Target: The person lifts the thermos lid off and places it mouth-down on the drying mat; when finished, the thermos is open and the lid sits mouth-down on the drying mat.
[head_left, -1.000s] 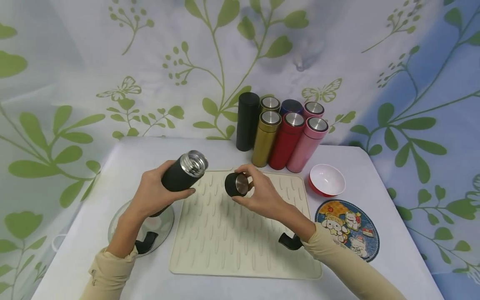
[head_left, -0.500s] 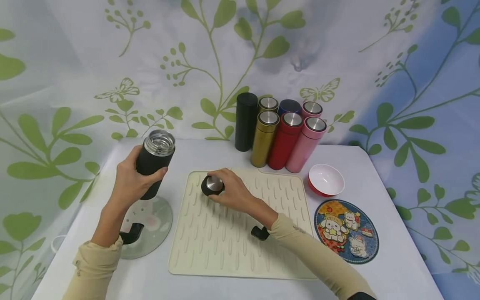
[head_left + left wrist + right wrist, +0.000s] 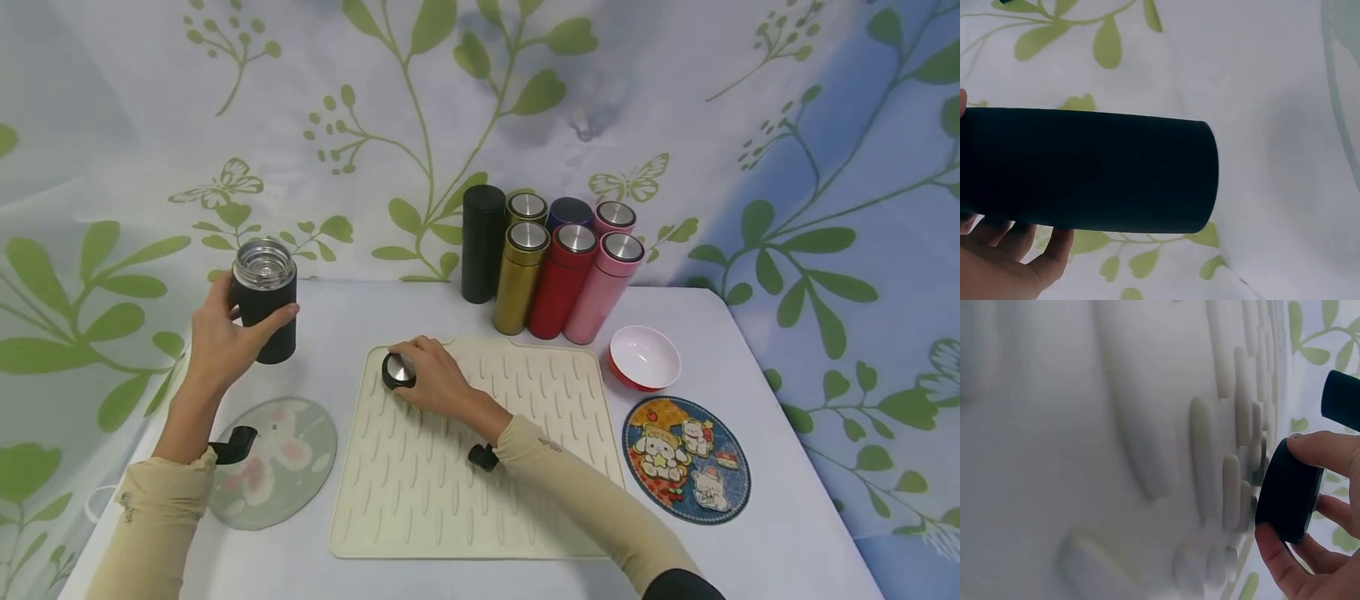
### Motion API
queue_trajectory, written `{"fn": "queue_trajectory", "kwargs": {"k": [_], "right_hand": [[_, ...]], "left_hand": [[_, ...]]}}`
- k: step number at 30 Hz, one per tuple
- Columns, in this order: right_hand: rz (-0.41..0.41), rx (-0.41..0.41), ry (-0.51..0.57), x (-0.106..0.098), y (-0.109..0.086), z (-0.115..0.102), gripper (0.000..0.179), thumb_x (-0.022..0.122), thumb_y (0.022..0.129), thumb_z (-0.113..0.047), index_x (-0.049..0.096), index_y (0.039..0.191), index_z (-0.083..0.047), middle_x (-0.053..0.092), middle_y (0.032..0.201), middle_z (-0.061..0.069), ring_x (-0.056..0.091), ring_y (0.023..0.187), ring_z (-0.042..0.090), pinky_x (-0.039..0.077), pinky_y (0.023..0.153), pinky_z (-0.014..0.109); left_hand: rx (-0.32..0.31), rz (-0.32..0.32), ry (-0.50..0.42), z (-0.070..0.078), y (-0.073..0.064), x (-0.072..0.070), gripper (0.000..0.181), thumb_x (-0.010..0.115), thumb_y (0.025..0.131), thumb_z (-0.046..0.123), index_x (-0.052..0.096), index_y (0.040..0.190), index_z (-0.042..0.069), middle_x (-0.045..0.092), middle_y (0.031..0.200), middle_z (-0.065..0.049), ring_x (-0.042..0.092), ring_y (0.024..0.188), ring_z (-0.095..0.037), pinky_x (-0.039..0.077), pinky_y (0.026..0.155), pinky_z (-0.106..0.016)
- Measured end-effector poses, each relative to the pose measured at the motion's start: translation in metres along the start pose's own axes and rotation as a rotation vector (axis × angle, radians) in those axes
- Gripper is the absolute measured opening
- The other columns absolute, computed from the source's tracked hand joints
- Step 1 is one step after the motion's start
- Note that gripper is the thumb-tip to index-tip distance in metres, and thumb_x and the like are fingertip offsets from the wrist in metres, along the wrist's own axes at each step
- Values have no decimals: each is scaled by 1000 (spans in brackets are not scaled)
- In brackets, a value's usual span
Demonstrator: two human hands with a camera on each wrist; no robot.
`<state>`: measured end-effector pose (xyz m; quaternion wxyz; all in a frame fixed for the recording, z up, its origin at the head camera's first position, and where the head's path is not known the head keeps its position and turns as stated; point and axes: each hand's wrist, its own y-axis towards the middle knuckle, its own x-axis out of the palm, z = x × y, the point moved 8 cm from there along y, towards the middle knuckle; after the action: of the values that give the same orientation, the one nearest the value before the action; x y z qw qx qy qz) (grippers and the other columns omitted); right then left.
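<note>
The open black bottle [image 3: 264, 307] is at the centre left of the head view, upright, its bare steel mouth facing up. The left hand [image 3: 225, 333] grasps it, with the thumb on the near side. In the left wrist view the bottle's dark body lies across the left half, with fingers along its lower edge.

The black lid [image 3: 398, 370], topped with a steel disc, is left of the middle of the head view, over the upper left corner of the cream mat [image 3: 442, 508]. The right hand [image 3: 438, 379] grips it by its sides. In the right wrist view the lid is at the lower right, near the mat's raised ridges; whether it touches them is unclear.

The cream mat fills the lower middle of the desk [image 3: 405, 308]. At the lower left is a round greenish mat [image 3: 273, 462] with a rabbit design; at the lower right, a round cartoon mat [image 3: 686, 460] in blue and orange. Just above that one is a bowl [image 3: 645, 357], white inside and red outside.

Upper right of the middle, seven closed bottles stand close together: a tall black bottle [image 3: 482, 250], two gold, one red, one blue and two pink. A leafy backdrop [image 3: 300, 125] spans the top of the frame. Both arms wear beige sleeves [image 3: 592, 500].
</note>
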<state>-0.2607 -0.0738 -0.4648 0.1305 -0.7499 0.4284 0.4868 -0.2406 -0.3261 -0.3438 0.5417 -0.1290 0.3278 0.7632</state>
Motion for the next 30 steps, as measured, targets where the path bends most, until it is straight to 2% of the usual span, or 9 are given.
{"fn": "queue_trajectory", "kwargs": {"k": [3, 6, 11, 14, 17, 21, 25, 30], "right_hand": [[-7, 9, -29, 5, 4, 1, 59, 82, 84, -26, 59, 137, -15, 59, 121, 5, 55, 106, 20, 48, 82, 27], [-20, 23, -42, 10, 6, 2, 59, 82, 84, -27, 59, 138, -16, 58, 122, 6, 54, 105, 20, 48, 80, 28], [-31, 39, -64, 14, 6, 2, 64, 82, 84, -28, 56, 141, -16, 58, 122, 6, 54, 103, 20, 48, 78, 28], [-45, 40, -80, 15, 5, 2, 73, 82, 84, -28, 49, 147, -13, 57, 125, 7, 54, 105, 20, 48, 80, 27], [-47, 45, -71, 9, -1, 2, 80, 81, 84, -26, 41, 151, -10, 54, 130, 9, 54, 112, 21, 49, 85, 29], [-32, 68, -35, -10, -16, 4, 80, 81, 83, -23, 41, 151, -8, 51, 135, 10, 51, 121, 25, 48, 93, 36], [-28, 86, -26, -29, -39, 11, 73, 82, 82, -23, 49, 145, -8, 51, 133, 9, 51, 120, 26, 47, 94, 39], [-29, 107, -51, -44, -80, 27, 60, 80, 83, -23, 58, 137, -9, 54, 129, 6, 53, 116, 25, 48, 92, 39]], "left_hand": [[-24, 19, -9, -12, 6, -2, 74, 83, 82, 26, 46, 143, 5, 57, 133, -20, 53, 122, -40, 39, 101, -64], [-56, 53, -34, -26, 11, -5, 72, 82, 83, 25, 45, 142, 6, 57, 132, -15, 54, 121, -30, 39, 104, -60], [-112, 126, -135, -43, 21, -16, 68, 80, 85, 19, 45, 143, 11, 56, 126, 2, 54, 111, -11, 43, 100, -40], [-127, 163, -183, -49, 31, -22, 67, 79, 86, 18, 45, 144, 14, 55, 124, 7, 55, 109, -10, 43, 99, -34], [-131, 188, -199, -57, 44, -27, 68, 80, 86, 20, 45, 144, 16, 56, 125, 7, 55, 111, -11, 40, 103, -32], [-133, 202, -199, -63, 58, -33, 70, 79, 86, 20, 43, 146, 14, 54, 128, 5, 52, 119, -14, 36, 107, -30], [-143, 215, -202, -72, 66, -38, 70, 77, 86, 16, 42, 146, 12, 52, 132, 3, 50, 124, -16, 34, 109, -31], [-244, 238, -241, -90, 68, -42, 70, 76, 87, 14, 41, 148, 17, 50, 138, 3, 46, 130, -17, 32, 112, -33]]}}
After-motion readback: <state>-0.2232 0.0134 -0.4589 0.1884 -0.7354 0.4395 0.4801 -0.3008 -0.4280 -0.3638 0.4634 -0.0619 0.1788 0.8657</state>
